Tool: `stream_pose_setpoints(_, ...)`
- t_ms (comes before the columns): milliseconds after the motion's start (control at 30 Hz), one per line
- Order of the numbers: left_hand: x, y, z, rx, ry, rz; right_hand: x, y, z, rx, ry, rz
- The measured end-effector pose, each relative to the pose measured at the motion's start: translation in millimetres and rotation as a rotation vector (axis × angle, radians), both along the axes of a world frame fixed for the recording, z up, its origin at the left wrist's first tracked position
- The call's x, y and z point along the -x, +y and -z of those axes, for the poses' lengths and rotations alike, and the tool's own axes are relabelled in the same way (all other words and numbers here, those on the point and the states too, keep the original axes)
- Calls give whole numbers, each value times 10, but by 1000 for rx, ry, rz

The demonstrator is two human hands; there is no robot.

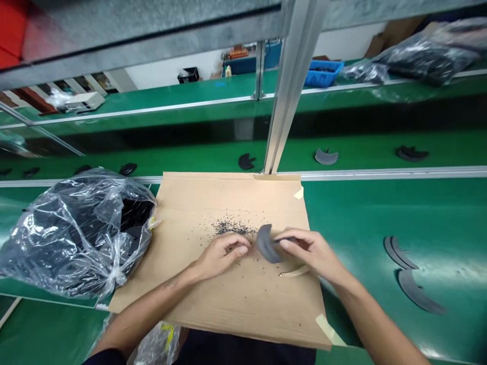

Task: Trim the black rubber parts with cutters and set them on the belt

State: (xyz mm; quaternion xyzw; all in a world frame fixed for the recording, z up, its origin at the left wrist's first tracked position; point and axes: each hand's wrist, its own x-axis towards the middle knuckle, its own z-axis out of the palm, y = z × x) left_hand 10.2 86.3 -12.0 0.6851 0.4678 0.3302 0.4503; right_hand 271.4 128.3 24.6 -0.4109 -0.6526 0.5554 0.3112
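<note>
My right hand (306,249) pinches the thin dark stem of a curved grey plastic part (267,244), a crescent-shaped piece slightly blurred by motion. The part hangs over a sheet of brown cardboard (228,299). Just left of it is my left hand (225,254), its fingers curled and thumb near the index finger; whether something small is between them is hidden. Behind my left hand lies a scatter of tiny black bits (230,225). Under my right hand, a slim beige tool with a metal tip (294,272) rests on the cardboard.
A clear plastic bag of dark parts (79,233) stands at the left. Two similar curved pieces (418,291) lie on the green bench at right. Beyond a metal post (285,91), several more sit on a green strip, including a grey one (326,156). A blue basket (323,73) is behind.
</note>
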Motion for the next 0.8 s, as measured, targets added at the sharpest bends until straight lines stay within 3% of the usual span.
stream_pose_setpoints(100,96,431,-95,-81,186,-41,-453,251,-80,29,-153,142)
stream_pose_setpoints(233,60,1313,-143,-143,329,-228,-1067,484,26,69,-308,314)
stream_pose_setpoints(333,-102,1939,-140,-164,355,-321,-1366,522,175,16,-444,317)
stream_pose_setpoints(433,-263,2352,-126,-138,353,-412,-1504,512,284,-114,-575,307)
stream_pose_setpoints(600,-351,2574,-115,-44,278,-489,-1548,511,372,-384,-882,436)
stream_pose_setpoints(700,-315,2526,-153,-36,188,-486,-1534,496,393,-527,-984,559)
stream_pose_setpoints(800,-232,2339,-224,-60,57,-494,-1484,462,378,-683,-924,669)
